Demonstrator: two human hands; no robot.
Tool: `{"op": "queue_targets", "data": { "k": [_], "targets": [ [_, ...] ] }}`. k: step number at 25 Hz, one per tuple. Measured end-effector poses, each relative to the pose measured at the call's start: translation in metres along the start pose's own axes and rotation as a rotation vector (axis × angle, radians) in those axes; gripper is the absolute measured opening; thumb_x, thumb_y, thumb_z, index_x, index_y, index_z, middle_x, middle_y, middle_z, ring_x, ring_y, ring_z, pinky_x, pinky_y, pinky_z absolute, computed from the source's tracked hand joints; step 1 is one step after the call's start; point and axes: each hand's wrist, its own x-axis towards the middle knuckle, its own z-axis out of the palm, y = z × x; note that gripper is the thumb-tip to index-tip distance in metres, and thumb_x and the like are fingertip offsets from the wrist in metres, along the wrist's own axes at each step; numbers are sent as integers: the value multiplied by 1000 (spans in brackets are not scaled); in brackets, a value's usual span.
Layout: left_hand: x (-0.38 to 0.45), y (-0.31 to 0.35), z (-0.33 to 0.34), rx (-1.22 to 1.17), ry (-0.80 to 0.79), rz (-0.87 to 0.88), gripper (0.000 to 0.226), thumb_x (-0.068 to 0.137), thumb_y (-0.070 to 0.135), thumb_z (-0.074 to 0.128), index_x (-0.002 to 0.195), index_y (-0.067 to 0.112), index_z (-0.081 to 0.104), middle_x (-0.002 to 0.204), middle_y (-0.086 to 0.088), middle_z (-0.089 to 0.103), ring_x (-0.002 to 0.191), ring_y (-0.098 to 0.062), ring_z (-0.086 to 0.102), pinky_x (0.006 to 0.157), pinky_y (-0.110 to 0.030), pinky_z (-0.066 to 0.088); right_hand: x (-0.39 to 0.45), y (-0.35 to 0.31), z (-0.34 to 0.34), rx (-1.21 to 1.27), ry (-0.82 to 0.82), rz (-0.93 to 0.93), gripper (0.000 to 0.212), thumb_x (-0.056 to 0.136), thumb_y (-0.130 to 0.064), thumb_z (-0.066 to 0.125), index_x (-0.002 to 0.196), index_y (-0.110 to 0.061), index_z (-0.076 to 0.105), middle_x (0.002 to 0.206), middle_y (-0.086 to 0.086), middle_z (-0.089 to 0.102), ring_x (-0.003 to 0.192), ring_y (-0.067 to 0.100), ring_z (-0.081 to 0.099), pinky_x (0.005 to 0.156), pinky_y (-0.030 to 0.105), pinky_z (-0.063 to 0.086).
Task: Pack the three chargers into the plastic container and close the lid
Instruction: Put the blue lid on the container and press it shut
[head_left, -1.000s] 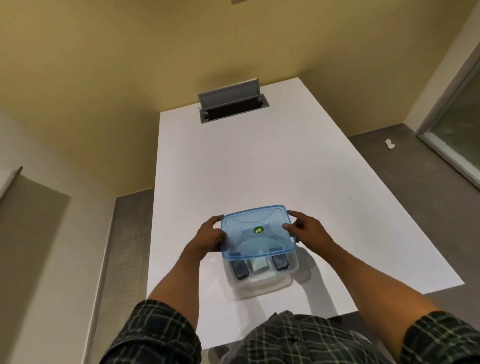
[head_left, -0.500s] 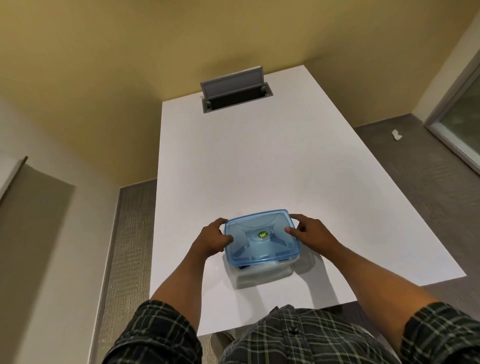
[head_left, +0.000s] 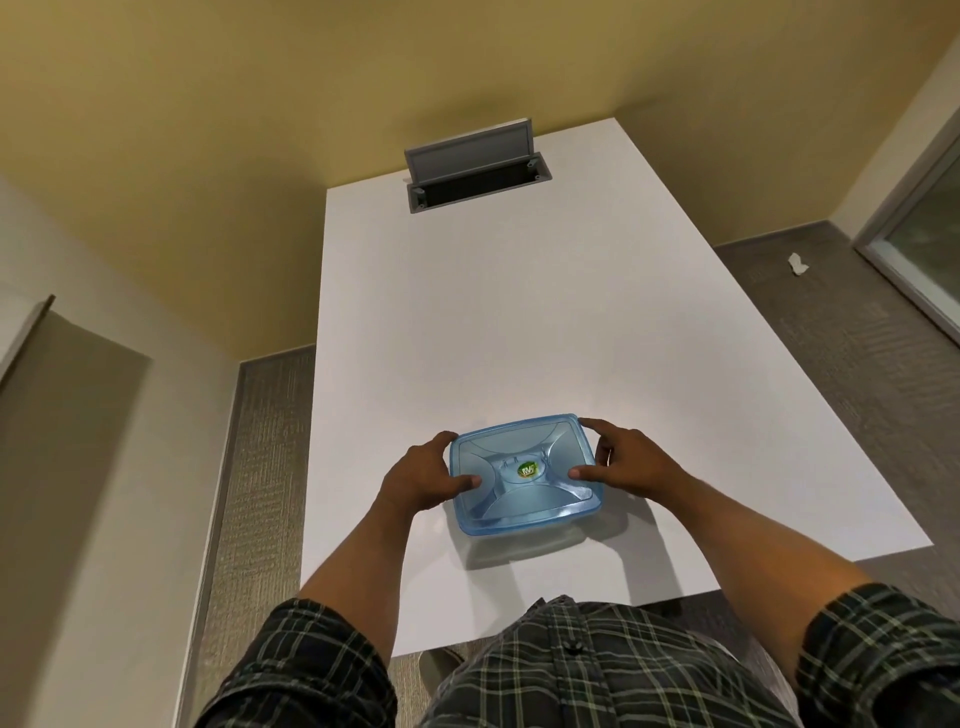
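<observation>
A translucent blue lid (head_left: 524, 475) with a green sticker at its middle lies flat over the clear plastic container (head_left: 524, 543) near the table's front edge. The chargers are hidden under the lid. My left hand (head_left: 421, 478) grips the lid's left edge, thumb pressed on top. My right hand (head_left: 631, 462) holds the right edge, with one finger on the lid's top and others at its far right corner.
The white table (head_left: 493, 322) stretches away from me. A grey cable box (head_left: 475, 163) with its flap raised is set into the far end. A scrap of white paper (head_left: 796, 262) lies on the grey floor at right.
The lid has come down from a tilted position over the open front of the container to lie flat on it, hiding the chargers. Both hands moved down with it.
</observation>
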Motion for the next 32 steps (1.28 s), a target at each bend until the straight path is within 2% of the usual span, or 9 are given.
{"op": "queue_targets", "data": {
  "k": [4, 7, 11, 13, 17, 20, 25, 28, 32],
  "targets": [
    [1, -3, 3, -12, 3, 5, 82, 78, 53, 82, 147, 26, 48, 95, 0, 68, 94, -21, 65, 77, -30, 48, 3, -4, 4, -24, -8, 2, 90, 71, -72, 72, 147, -46, 35, 72, -9, 67, 70, 4, 64, 64, 26, 50],
    [2, -4, 2, -33, 13, -1, 79, 80, 51, 81, 148, 27, 50, 111, -7, 74, 107, -26, 67, 89, -36, 54, 10, -9, 7, -44, 11, 30, 83, 78, -72, 65, 149, -44, 34, 71, -7, 65, 70, 6, 63, 61, 25, 47],
    [6, 4, 2, 50, 31, -23, 63, 90, 52, 69, 146, 26, 54, 120, -7, 72, 116, -26, 63, 92, -37, 52, 16, -12, 10, -53, 24, 50, 83, 77, -74, 64, 148, -43, 35, 68, -7, 64, 69, 5, 63, 58, 23, 41],
    [10, 8, 4, 73, 24, -72, 49, 97, 49, 60, 137, 20, 61, 121, -10, 70, 118, -29, 61, 89, -35, 49, 17, -13, 10, -85, 24, 61, 84, 75, -79, 61, 148, -46, 33, 67, -11, 62, 69, 2, 61, 56, 21, 39],
    [20, 14, 2, -38, -4, -158, 37, 100, 41, 56, 104, 7, 69, 101, -17, 74, 97, -33, 71, 87, -38, 57, 17, -14, 9, -168, 13, 75, 85, 76, -84, 52, 150, -51, 25, 69, -21, 54, 76, 10, 60, 59, 24, 41],
    [28, 12, -2, -146, -23, -192, 36, 100, 37, 58, 97, 5, 73, 87, -18, 76, 81, -33, 77, 77, -32, 59, 17, -15, 11, -189, -5, 86, 85, 79, -82, 51, 152, -49, 21, 73, -23, 51, 81, 13, 59, 66, 29, 44],
    [34, 7, -3, -381, 10, -272, 29, 95, 30, 69, 99, 4, 80, 77, -13, 69, 68, -30, 70, 54, -24, 48, 18, -18, 10, -117, -22, 102, 86, 80, -78, 55, 153, -47, 23, 72, -27, 49, 75, 5, 57, 60, 21, 41],
    [39, 5, -6, -437, 12, -303, 29, 91, 27, 74, 99, -1, 78, 81, -14, 69, 70, -29, 70, 53, -25, 48, 16, -19, 9, -101, 14, 96, 86, 77, -79, 57, 151, -48, 28, 67, -23, 53, 69, -2, 55, 58, 17, 39],
    [40, 3, -7, -508, 46, -309, 27, 89, 27, 78, 85, 0, 75, 78, -15, 67, 66, -28, 67, 50, -23, 47, 10, -16, 13, -67, 58, 101, 87, 73, -84, 55, 149, -53, 27, 66, -11, 61, 67, 2, 60, 57, 22, 42]
  ]
}}
